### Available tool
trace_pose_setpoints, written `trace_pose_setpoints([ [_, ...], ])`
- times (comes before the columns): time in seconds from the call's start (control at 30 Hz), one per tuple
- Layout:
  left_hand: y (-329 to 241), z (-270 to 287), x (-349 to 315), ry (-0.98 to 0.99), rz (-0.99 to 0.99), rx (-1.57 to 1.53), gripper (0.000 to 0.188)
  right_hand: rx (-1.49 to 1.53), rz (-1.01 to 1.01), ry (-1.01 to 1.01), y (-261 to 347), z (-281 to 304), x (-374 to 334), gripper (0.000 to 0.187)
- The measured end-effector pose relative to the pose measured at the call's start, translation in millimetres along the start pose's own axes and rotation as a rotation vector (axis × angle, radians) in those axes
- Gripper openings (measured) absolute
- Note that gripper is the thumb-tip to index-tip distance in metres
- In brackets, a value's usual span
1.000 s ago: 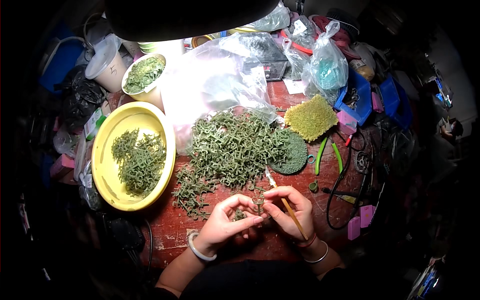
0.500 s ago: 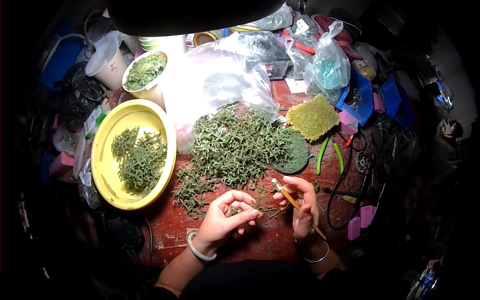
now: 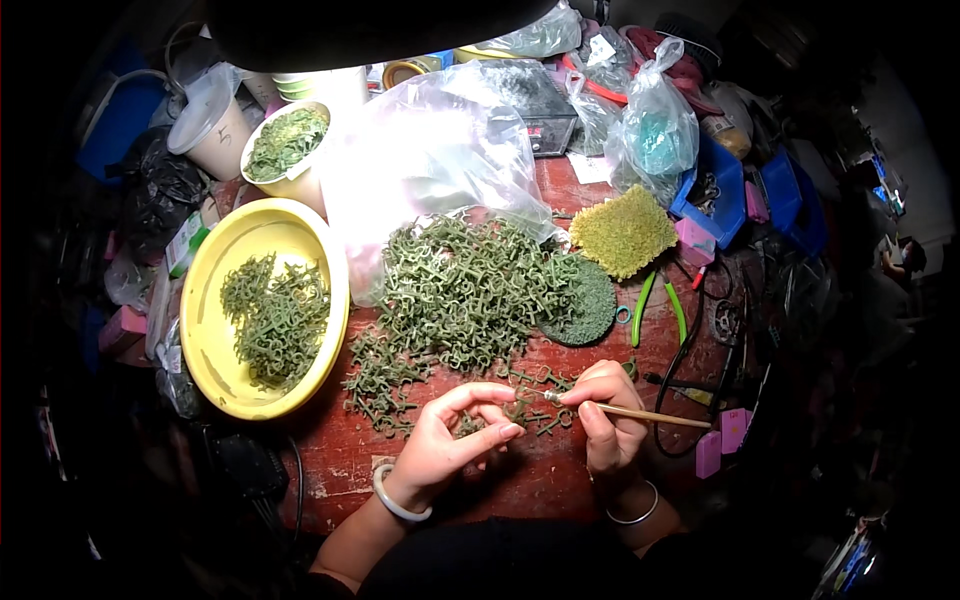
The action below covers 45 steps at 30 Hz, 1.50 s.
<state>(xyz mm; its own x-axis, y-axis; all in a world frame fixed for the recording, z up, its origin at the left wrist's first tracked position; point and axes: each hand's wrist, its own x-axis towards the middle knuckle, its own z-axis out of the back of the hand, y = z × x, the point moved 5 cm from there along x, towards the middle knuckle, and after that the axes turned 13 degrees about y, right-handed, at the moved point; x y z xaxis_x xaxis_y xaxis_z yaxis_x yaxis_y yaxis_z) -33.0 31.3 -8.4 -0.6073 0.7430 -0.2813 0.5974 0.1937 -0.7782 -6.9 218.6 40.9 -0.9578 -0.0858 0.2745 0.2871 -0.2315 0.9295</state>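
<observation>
My left hand (image 3: pixel 450 440) pinches a small green branched piece (image 3: pixel 517 407) at its fingertips; more green bits show within the curled fingers. My right hand (image 3: pixel 612 425) grips a thin wooden-handled tool (image 3: pixel 660 415) with a pale metal tip. The tool lies nearly level, its tip pointing left at the green piece; whether they touch I cannot tell. Just beyond my hands spreads a large heap of similar green curly pieces (image 3: pixel 465 290), with a few loose ones by the fingers. More of them lie in a yellow basin (image 3: pixel 205 345) at the left.
A dark green round pad (image 3: pixel 585 310) and a yellow-green rough slab (image 3: pixel 625 235) sit right of the heap, near green-handled pliers (image 3: pixel 645 305). A clear plastic bag (image 3: pixel 440 150) lies behind it. Blue bins (image 3: pixel 790 205), cords and pink blocks (image 3: pixel 733 430) crowd the right.
My right hand has turned the tool from a steep slant to nearly level, bringing its tip beside the green piece. My left hand stays almost in place.
</observation>
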Motion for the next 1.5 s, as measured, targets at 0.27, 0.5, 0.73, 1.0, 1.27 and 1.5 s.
trace_pose_setpoints([
  [0.27,0,-2,1,0.112,0.021,-0.126,0.044,-0.008,0.011,0.080,4,-2,4,0.012],
  [0.5,-2,-3,1,0.116,0.022,-0.096,0.046,-0.075,0.051,0.048,8,-3,4,0.012],
  [0.73,-3,-1,0,0.100,0.046,-0.080,0.042,-0.094,0.128,0.009,10,2,1,0.012],
  [1.0,-1,0,0,0.100,0.030,-0.256,0.039,-0.131,0.127,0.032,13,1,0,0.012],
  [1.27,4,3,-1,0.140,0.035,-0.408,0.038,-0.211,0.142,0.026,17,0,2,0.014],
  [1.5,6,4,-2,0.148,0.040,-0.437,0.038,-0.151,0.135,0.058,16,-1,2,0.013],
])
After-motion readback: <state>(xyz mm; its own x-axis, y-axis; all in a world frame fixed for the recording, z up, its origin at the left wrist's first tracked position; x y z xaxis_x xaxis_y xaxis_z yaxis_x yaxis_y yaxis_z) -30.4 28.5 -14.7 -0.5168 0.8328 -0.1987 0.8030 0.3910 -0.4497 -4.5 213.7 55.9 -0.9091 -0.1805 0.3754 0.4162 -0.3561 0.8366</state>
